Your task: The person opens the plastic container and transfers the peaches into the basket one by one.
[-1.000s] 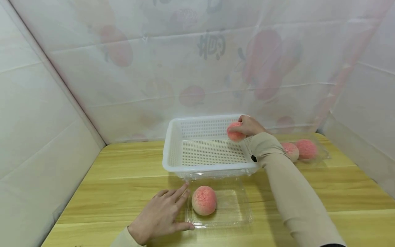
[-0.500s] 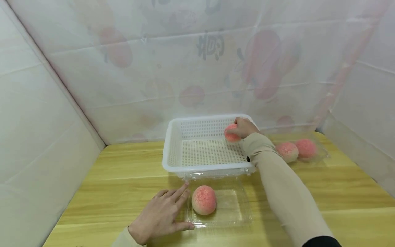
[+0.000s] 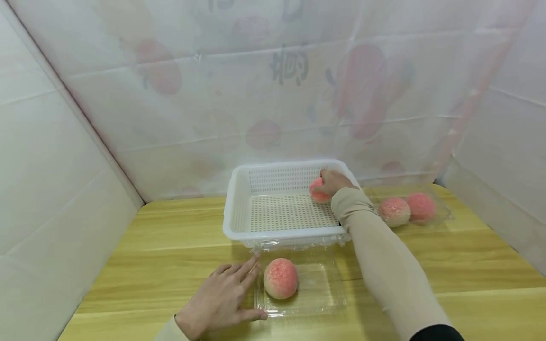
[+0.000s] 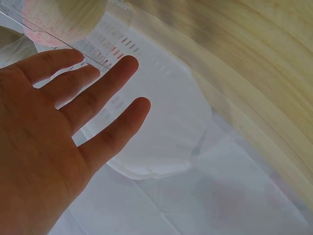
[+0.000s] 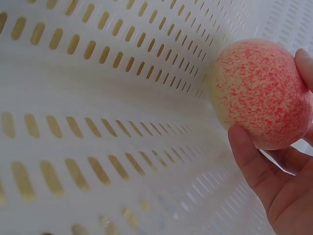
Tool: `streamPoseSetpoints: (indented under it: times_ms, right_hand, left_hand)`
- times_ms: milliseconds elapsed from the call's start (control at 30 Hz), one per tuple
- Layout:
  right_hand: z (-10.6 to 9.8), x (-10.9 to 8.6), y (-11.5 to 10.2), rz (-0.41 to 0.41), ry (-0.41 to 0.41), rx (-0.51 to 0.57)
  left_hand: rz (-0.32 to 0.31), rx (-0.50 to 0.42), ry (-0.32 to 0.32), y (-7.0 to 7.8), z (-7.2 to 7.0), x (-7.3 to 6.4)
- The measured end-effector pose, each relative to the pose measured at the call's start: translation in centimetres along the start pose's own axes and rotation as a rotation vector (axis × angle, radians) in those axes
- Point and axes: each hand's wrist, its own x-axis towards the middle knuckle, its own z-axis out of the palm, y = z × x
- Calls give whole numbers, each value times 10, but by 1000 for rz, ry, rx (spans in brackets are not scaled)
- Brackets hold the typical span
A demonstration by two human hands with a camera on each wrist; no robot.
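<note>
A pink peach [image 5: 264, 93] is gripped between the thumb and fingers of my right hand [image 3: 334, 183], inside the white slotted basket [image 3: 281, 234] near its back right corner. Closer to me, a clear plastic clamshell box [image 3: 317, 284] lies open on the table with one peach [image 3: 280, 278] in its left half. My left hand [image 3: 222, 298] rests at the box's left edge, fingers spread and nearly straight. In the left wrist view those fingers [image 4: 105, 93] stand apart with nothing held.
Right of the basket, two more peaches [image 3: 394, 211] sit with another clear plastic box [image 3: 443, 210]. A wood-grain table [image 3: 170, 246] lies under everything. Pale fabric walls [image 3: 204, 118] with printed fruit enclose the back and both sides.
My right hand has carried its peach slightly left and lower into the basket. The left hand and the peach beside it stay in place.
</note>
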Motion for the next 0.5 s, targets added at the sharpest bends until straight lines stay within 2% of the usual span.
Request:
streamPoseSetpoints:
  times_ms: [300, 500]
  right_hand:
    - [1, 1, 0, 56, -13, -77]
    - [-7, -1, -4, 56, -2, -57]
  left_hand:
    - [9, 10, 14, 1, 2, 0]
    - [7, 12, 17, 1, 2, 1]
